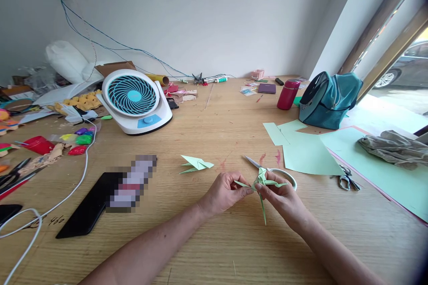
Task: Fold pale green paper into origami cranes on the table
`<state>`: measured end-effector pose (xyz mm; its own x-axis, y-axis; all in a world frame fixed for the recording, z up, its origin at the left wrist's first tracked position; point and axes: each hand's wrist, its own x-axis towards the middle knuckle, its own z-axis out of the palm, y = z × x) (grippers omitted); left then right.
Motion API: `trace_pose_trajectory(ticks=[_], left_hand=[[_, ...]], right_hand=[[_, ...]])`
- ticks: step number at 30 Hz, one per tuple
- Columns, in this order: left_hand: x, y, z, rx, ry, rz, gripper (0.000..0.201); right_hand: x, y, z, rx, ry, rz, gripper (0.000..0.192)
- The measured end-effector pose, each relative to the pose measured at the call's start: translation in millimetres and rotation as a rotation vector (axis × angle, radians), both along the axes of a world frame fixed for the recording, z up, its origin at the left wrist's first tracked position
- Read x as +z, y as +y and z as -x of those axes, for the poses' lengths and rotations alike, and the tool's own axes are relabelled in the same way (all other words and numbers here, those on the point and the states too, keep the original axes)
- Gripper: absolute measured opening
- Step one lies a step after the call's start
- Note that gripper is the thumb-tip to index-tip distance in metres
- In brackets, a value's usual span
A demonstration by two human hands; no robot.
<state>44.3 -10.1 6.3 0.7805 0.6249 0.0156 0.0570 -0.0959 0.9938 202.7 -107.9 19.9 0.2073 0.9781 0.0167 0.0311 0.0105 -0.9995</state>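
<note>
A small light-green folded paper figure [261, 182] is pinched between both hands just above the wooden table [214, 240]. My left hand [222, 193] grips its left point with thumb and forefinger. My right hand [284, 200] holds its right side, with a long thin paper tip hanging down between the hands. A second finished green paper figure [195, 164] lies on the table to the left, apart from both hands. White-handled scissors [282, 173] lie just behind my right hand.
Light-green paper sheets [307, 151] lie at right, with small metal scissors [347, 180], a grey cloth [394, 149] and a teal bag [329, 98]. A white desk fan [133, 100], a red bottle [287, 94], a black phone [88, 207], white cables [80, 178] and craft clutter fill the left.
</note>
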Motion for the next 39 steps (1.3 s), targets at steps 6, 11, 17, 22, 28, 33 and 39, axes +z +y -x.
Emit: trace_pose_trajectory(ticks=[6, 11, 17, 22, 28, 33, 39], left_hand=[[-2.9, 3.7, 0.2, -0.024, -0.038, 0.017, 0.042], [1.0, 5.6, -2.4, -0.064, -0.035, 0.173, 0.048], [7.2, 4.6, 0.2, -0.048, -0.03, 0.073, 0.045], [1.7, 6.4, -0.8, -0.058, -0.009, 0.139, 0.047], [0.4, 7.0, -0.9, -0.033, -0.024, 0.19, 0.051], [5.4, 7.6, 2.0, -0.071, -0.032, 0.242, 0.048], [-0.1, 11.1, 3.3, -0.143, -0.125, 0.488, 0.059]], right_hand=[[1.8, -1.1, -3.9, 0.034, -0.025, -0.028, 0.041], [-1.3, -0.5, -7.4, 0.033, 0.0, -0.01, 0.04], [-2.1, 0.5, -5.3, 0.023, 0.007, -0.013, 0.039], [-3.1, 1.3, -5.4, 0.004, -0.002, -0.008, 0.041], [-3.7, 1.4, -6.5, 0.021, 0.048, -0.002, 0.038], [-4.7, 0.8, -7.0, 0.023, 0.092, -0.001, 0.036], [-9.0, 1.9, -9.0, 0.041, 0.18, 0.026, 0.035]])
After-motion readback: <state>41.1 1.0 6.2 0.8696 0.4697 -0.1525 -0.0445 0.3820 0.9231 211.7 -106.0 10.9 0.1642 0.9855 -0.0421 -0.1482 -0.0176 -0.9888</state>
